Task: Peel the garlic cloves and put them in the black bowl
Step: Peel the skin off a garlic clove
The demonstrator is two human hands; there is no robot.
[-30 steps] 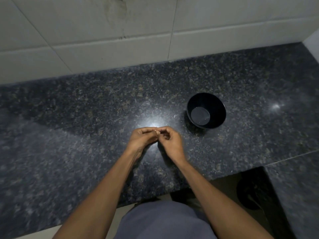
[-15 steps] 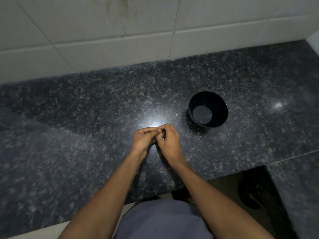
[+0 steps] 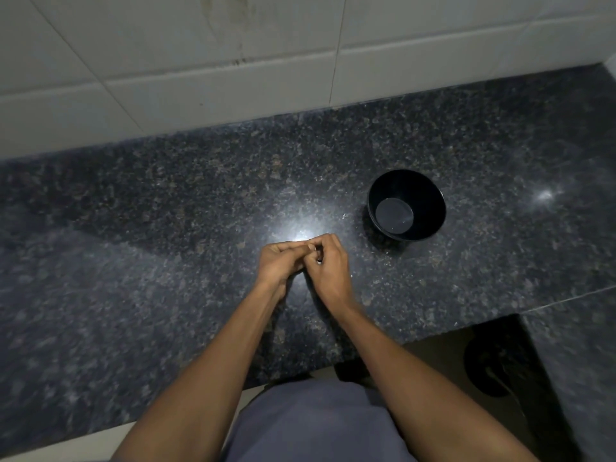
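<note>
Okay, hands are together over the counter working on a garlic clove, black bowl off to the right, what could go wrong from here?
The garlic clove is nearly hidden between the left hand and right hand; it may slip out and roll on the polished countertop.

The black bowl sits apart to the right, so a toss could miss.

Peel flecks could get carried in.
</note>
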